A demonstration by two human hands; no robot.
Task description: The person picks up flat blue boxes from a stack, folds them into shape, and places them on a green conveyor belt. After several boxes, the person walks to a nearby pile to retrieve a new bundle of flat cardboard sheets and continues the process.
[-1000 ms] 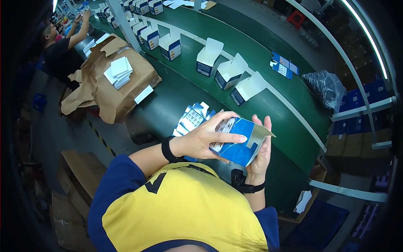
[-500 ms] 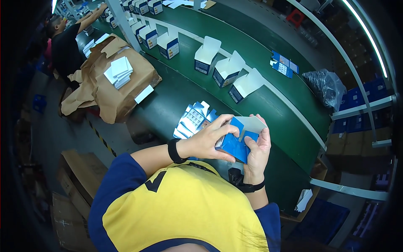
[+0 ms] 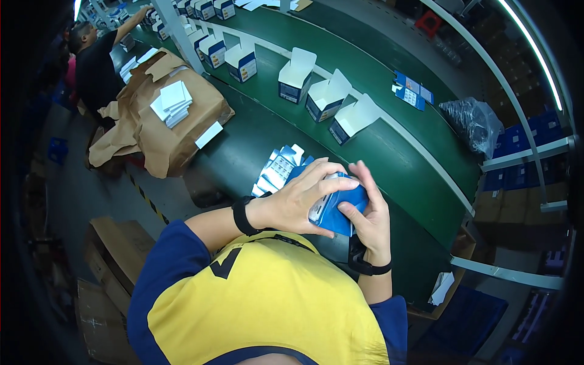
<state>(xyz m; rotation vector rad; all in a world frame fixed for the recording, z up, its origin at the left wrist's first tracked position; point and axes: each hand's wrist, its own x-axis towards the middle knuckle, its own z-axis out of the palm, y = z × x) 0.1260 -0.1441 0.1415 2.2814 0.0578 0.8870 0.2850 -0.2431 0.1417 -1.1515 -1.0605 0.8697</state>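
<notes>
Both my hands hold a small blue and white carton (image 3: 336, 210) over the near edge of the green work surface (image 3: 243, 152). My left hand (image 3: 298, 198) lies across its top and front, fingers spread over the folded end. My right hand (image 3: 368, 216) cups the carton from the right and below. A stack of flat blue and white carton blanks (image 3: 277, 170) lies on the surface just behind my left hand. Each wrist wears a black band.
Several open blue and white cartons (image 3: 325, 97) stand in a row on the green conveyor belt (image 3: 389, 146). A torn brown paper bundle (image 3: 167, 121) with white sheets sits at left. Another person (image 3: 94, 61) works further up. Cardboard boxes (image 3: 109, 255) lie on the floor.
The carton's open flap has been folded down and my hands have closed more tightly around it, drawing it lower and nearer my chest.
</notes>
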